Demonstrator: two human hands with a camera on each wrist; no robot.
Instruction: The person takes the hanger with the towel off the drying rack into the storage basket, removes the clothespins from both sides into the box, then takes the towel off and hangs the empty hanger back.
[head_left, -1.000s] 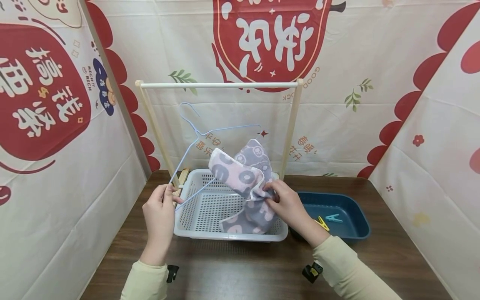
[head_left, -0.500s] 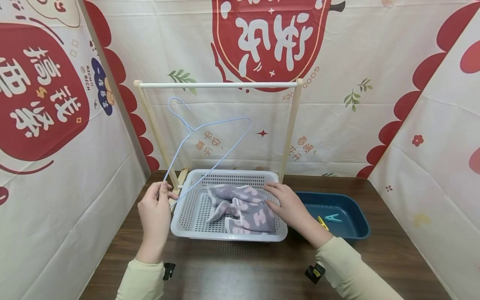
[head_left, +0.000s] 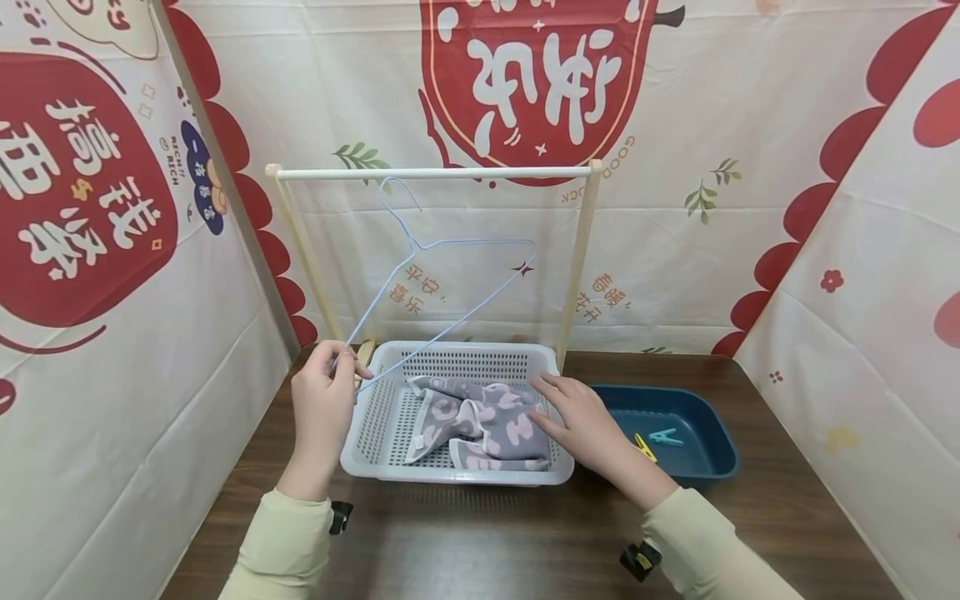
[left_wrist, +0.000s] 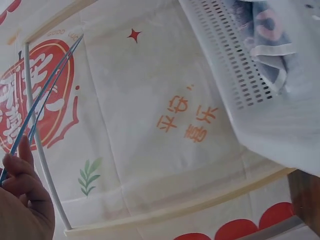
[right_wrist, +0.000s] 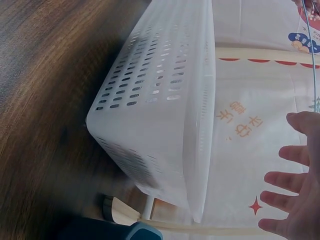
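Note:
My left hand (head_left: pixel 324 402) pinches one lower corner of a light blue wire hanger (head_left: pixel 450 327), raised and tilted over the basket with its hook upward. In the left wrist view the hanger (left_wrist: pixel 49 82) appears nearly edge-on, rising from the fingers. A grey and pink patterned towel (head_left: pixel 480 427) lies crumpled in the white perforated basket (head_left: pixel 457 476). My right hand (head_left: pixel 579 421) is over the basket's right end, beside the towel and holding nothing. Its fingers (right_wrist: pixel 284 201) are spread and straight in the right wrist view.
A wooden rack with a white crossbar (head_left: pixel 435 173) stands behind the basket. To the right sits a dark blue tray (head_left: pixel 705 442) with a yellow clothespin (head_left: pixel 645 447) and a teal clothespin (head_left: pixel 666 437) in it. Printed cloth walls enclose the brown table (head_left: pixel 480 542).
My right hand has let go of the towel, which has dropped off the hanger into the basket and flattened there. The hanger in my left hand swung left, then back right, slightly higher.

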